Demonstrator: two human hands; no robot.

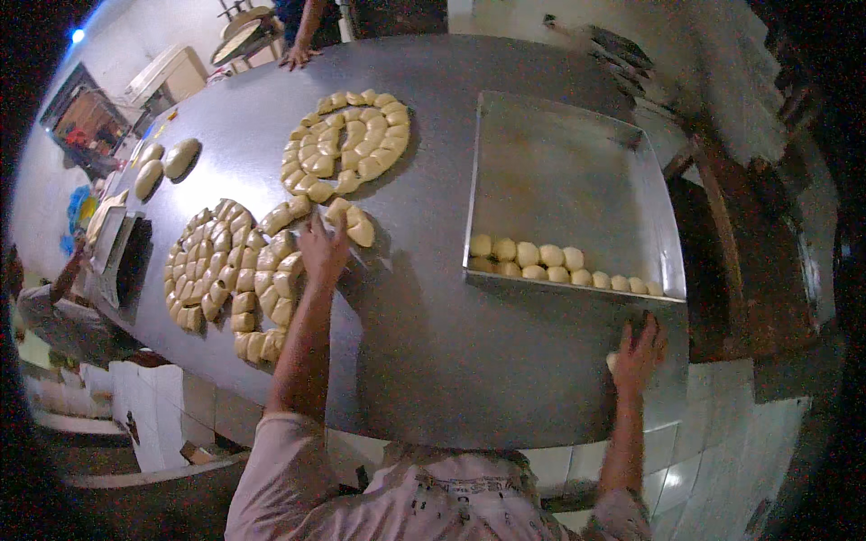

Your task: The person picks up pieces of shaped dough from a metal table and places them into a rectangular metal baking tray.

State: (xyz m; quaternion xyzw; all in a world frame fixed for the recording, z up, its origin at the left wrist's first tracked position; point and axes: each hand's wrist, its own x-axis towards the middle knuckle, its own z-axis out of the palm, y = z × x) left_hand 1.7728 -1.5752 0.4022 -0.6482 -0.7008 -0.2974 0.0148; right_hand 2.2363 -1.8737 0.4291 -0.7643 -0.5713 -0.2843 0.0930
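cream dough pieces [359, 227], silver-grey tray [568, 180], grey tabletop [424, 361], pale shirt [298, 469] with dark print [469, 487]

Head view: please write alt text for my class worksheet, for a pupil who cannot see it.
A person's left hand touches cut dough pieces on a metal table, while the right hand partly covers a small pale dough piece near the table's right corner. Above it, a metal tray holds dough balls along its near side.
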